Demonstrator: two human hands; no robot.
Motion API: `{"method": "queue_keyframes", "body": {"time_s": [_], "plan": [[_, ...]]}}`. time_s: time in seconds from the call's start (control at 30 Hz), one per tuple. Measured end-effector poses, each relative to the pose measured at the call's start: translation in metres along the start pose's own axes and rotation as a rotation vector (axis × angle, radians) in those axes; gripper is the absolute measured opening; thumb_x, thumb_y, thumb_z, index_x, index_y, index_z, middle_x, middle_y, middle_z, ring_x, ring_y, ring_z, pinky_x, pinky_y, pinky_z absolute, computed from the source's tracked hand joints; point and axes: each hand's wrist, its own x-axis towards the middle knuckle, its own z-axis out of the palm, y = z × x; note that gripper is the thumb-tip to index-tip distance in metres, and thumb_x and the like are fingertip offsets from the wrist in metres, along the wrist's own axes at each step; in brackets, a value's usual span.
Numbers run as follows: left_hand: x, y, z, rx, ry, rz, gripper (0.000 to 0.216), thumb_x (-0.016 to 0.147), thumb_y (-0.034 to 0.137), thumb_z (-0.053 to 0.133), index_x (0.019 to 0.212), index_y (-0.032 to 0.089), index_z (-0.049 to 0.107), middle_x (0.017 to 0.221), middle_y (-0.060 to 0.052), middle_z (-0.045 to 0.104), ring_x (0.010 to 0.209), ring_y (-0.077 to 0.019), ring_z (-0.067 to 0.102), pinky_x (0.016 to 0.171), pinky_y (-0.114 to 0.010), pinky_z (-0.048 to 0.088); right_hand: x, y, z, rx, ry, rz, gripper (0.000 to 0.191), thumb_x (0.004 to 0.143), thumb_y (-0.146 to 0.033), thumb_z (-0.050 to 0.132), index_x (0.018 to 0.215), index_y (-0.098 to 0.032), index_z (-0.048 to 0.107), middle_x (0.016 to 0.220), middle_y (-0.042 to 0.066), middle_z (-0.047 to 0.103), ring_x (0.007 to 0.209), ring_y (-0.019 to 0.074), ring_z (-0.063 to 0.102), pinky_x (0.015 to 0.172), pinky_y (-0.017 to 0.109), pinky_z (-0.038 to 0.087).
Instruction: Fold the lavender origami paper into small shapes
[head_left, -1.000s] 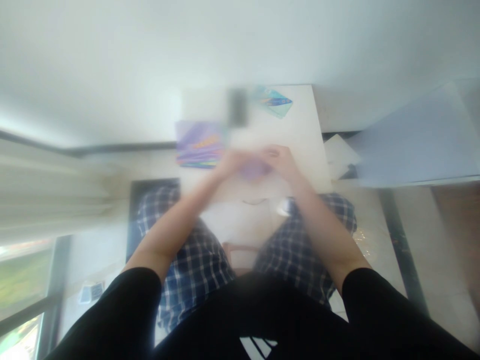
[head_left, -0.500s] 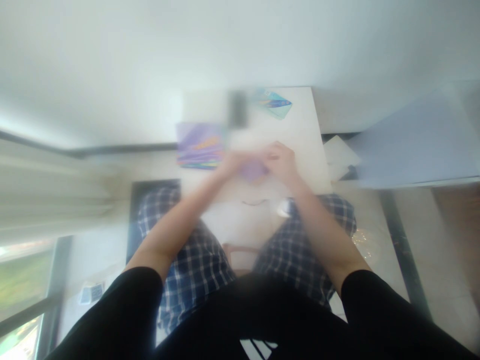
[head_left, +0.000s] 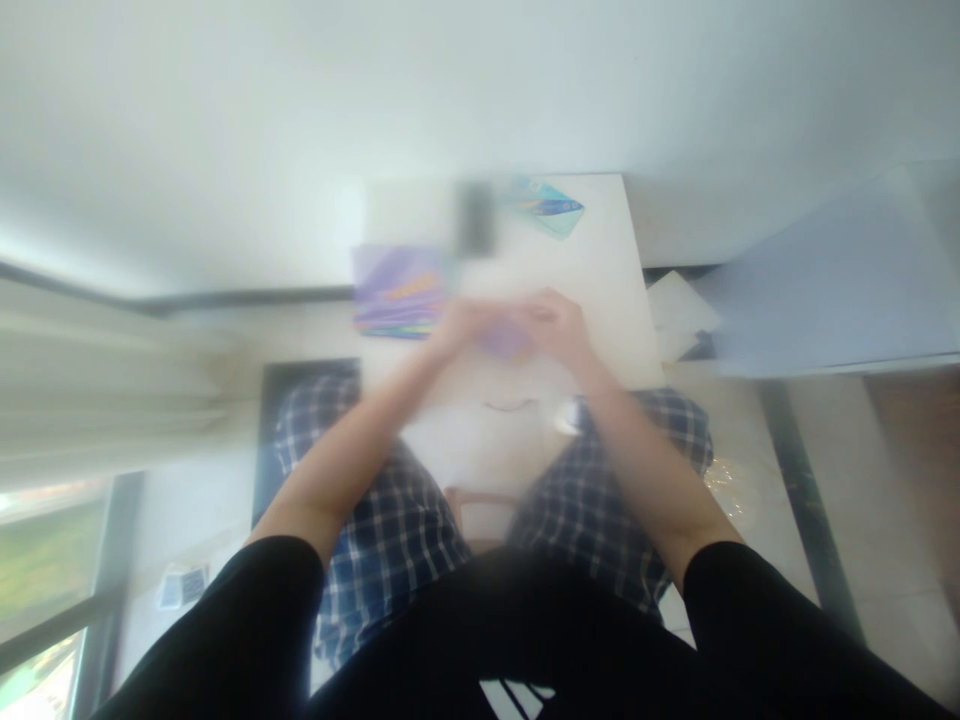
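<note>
Over the white table (head_left: 607, 300), both hands meet at a small purple piece of paper (head_left: 506, 342), blurred, with a hint of orange at its lower edge. My left hand (head_left: 466, 322) has its fingers closed at the paper's left side. From the other side my right hand (head_left: 556, 318) grips it, thumb and fingers pressed together. Exact folds and fingertips are lost in the haze. Left of my hands lies a flat purple printed sheet (head_left: 399, 290) with orange and coloured stripes. A teal and blue folded paper piece (head_left: 553, 207) rests near the far edge.
A blurred dark object (head_left: 476, 218) stands near the table's far middle. Behind the table is a white wall (head_left: 480, 90). My checked-trouser knees (head_left: 405, 500) are at its near side. On the right stands a pale grey panel (head_left: 832, 280); a curtain (head_left: 105, 380) hangs at left.
My right hand has shifted very slightly left, and the small purple paper has turned a little between my hands. The sheet and the teal piece lie where they were.
</note>
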Motion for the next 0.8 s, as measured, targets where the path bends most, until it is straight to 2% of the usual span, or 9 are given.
{"method": "queue_keyframes", "body": {"time_s": [0.17,0.33,0.43,0.53,0.63,0.8], "plan": [[-0.001,0.005,0.003,-0.073,-0.057,0.036,0.048,0.079,0.059,0.070,0.089,0.014,0.080,0.094,-0.008,0.079,0.095,-0.0259,0.074,0.089,-0.033,0.058,0.003,-0.001,0.000,-0.012,0.018,0.109,0.018,0.079,-0.036,0.070,0.088,-0.021,0.078,0.095,0.005,0.078,0.090,0.0209,0.071,0.087,0.036,0.057],[-0.005,0.017,0.009,-0.161,-0.082,0.000,0.054,0.082,0.059,0.068,0.107,0.013,0.077,0.104,-0.009,0.078,0.099,-0.0250,0.073,0.088,-0.031,0.058,0.004,0.002,0.000,-0.068,0.135,0.128,0.021,0.079,-0.037,0.069,0.089,-0.020,0.078,0.095,0.006,0.080,0.090,0.0214,0.071,0.089,0.037,0.056],[-0.005,0.017,0.009,-0.153,-0.074,-0.005,0.054,0.082,0.056,0.069,0.114,0.013,0.075,0.113,-0.010,0.077,0.104,-0.0262,0.072,0.091,-0.033,0.057,0.004,0.003,0.000,-0.049,0.122,0.117,0.024,0.081,-0.038,0.067,0.090,-0.019,0.078,0.095,0.005,0.080,0.089,0.0214,0.072,0.089,0.036,0.056],[-0.001,0.010,0.008,-0.091,-0.009,-0.003,0.049,0.084,0.049,0.067,0.118,0.014,0.074,0.121,-0.010,0.074,0.112,-0.0268,0.070,0.097,-0.033,0.054,0.006,0.003,-0.002,-0.007,0.104,0.098,0.024,0.080,-0.035,0.069,0.093,-0.018,0.078,0.098,0.006,0.080,0.094,0.0217,0.072,0.094,0.036,0.055],[0.005,0.002,0.008,-0.034,0.083,-0.003,0.041,0.088,0.042,0.062,0.118,0.016,0.074,0.125,-0.010,0.073,0.116,-0.0265,0.068,0.102,-0.035,0.052,0.009,0.002,-0.010,0.010,0.058,0.125,0.027,0.076,-0.035,0.073,0.096,-0.018,0.078,0.102,0.007,0.079,0.090,0.0208,0.073,0.090,0.037,0.057],[0.009,-0.004,0.006,0.009,0.164,0.003,0.035,0.092,0.039,0.057,0.114,0.019,0.075,0.121,-0.007,0.075,0.116,-0.0250,0.067,0.106,-0.036,0.050,0.009,-0.003,-0.025,0.126,-0.173,0.167,0.035,0.071,-0.039,0.079,0.100,-0.020,0.080,0.104,0.006,0.080,0.094,0.0229,0.074,0.091,0.040,0.059]]}}
